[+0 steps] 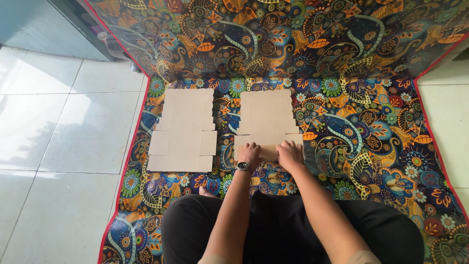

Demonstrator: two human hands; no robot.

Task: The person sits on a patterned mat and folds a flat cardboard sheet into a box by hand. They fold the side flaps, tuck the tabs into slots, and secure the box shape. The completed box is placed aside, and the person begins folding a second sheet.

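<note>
Person is sitting on a brightly patterned paisley mat [371, 146] spread over the white tiled floor [58, 127], its far end rising up against a wall.

Two flat brown cardboard box blanks are lying on the mat, side by side but apart. The left flat cardboard blank [183, 129] is lying fully unfolded, all flaps out, with no hand near it; it appears untouched.

The right flat cardboard blank [266, 117] is the one being worked. Both hands are pressing down on its near edge, just in front of the person's knees. The left hand [250, 154], with a wristwatch [243, 166] on the wrist, is lying palm down with fingers together on the near panel. The right hand [289, 154] is lying just beside it, also palm down, fingers flat on the card. Neither hand is gripping anything; both are bearing flat on the board. Whether the near flap is being bent up under the palms cannot be told, as the hands are covering it.

Judgement on progress: work is looking very early. No wall or side of either blank is standing up; the right blank is at most getting its first crease, and the left one is waiting entirely.
</note>
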